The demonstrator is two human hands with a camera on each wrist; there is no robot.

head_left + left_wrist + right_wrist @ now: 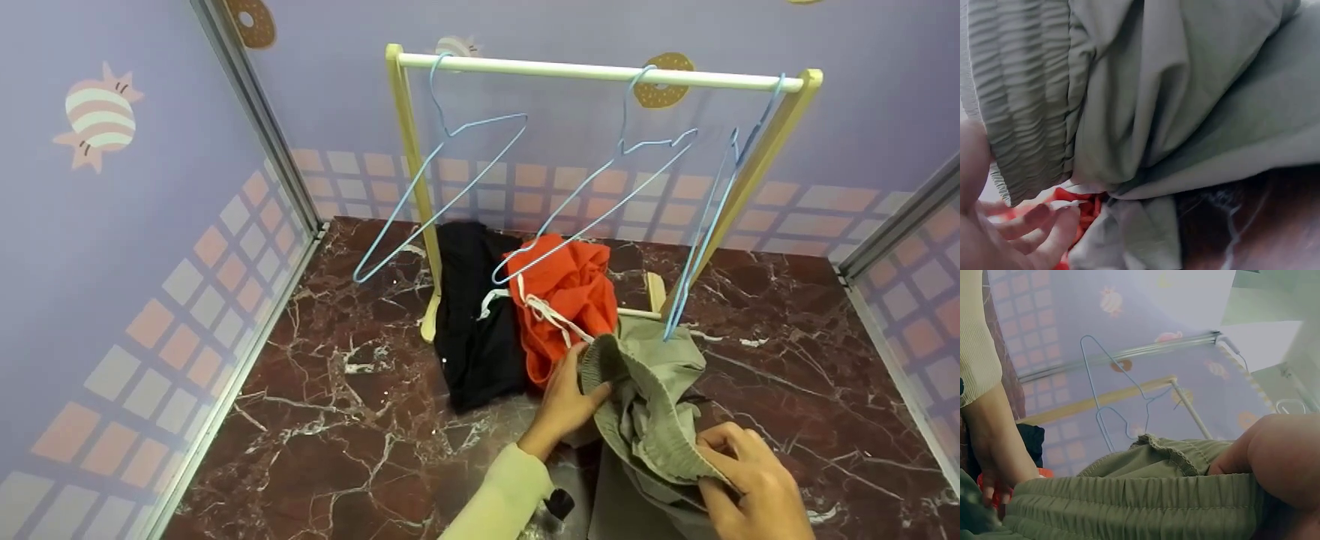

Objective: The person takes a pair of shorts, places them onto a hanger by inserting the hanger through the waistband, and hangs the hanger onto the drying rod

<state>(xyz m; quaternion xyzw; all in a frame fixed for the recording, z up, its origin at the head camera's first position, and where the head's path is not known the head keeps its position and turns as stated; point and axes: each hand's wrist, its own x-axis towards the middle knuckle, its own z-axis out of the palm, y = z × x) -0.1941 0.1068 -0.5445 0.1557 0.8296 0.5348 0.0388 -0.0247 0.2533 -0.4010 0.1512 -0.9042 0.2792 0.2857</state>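
Note:
Olive-green trousers (667, 420) with a gathered elastic waistband (1134, 506) are held up between both hands, the waist opening facing up. My left hand (564, 401) grips the waistband's far left side, thumb inside the opening. On the near right side my right hand (754, 480) pinches the band. In the left wrist view the ribbed waistband (1022, 101) hangs beside the left fingers (1044, 236). Part of the trousers lies on the floor beneath the rack; the lower part runs out of the head view.
A wooden rack (600, 71) carries blue wire hangers (442, 187). Orange-red shorts (566, 289) with white drawstrings lie under it, beside a folded black garment (480, 322). The dark red marbled floor (322, 420) meets purple walls (150, 225) on the left and behind.

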